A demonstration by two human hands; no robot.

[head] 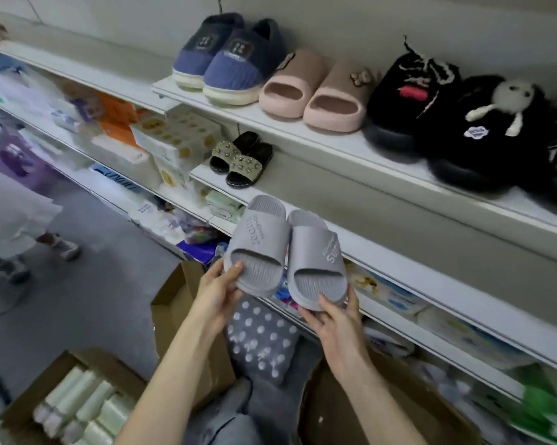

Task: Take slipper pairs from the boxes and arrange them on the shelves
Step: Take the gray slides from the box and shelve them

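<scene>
I hold a pair of grey slide slippers in front of the shelving. My left hand (217,292) grips the heel of the left grey slipper (258,244). My right hand (336,322) grips the heel of the right grey slipper (315,260). Their toes point at the second shelf (399,268). That shelf carries a black studded sandal pair (242,159) further left. The top shelf (303,130) holds a blue pair (222,59), a pink pair (315,91) and black fluffy pairs (463,123). Below my hands an open cardboard box (171,303) shows a grey dotted slipper sole (261,338).
A second cardboard box (26,393) with several pale rolls stands at the lower left. Another box (399,409) lies under my right forearm. Tissue packs and other packaged goods (126,130) fill the shelves to the left and below. Another person's legs (30,248) stand on the grey floor at left.
</scene>
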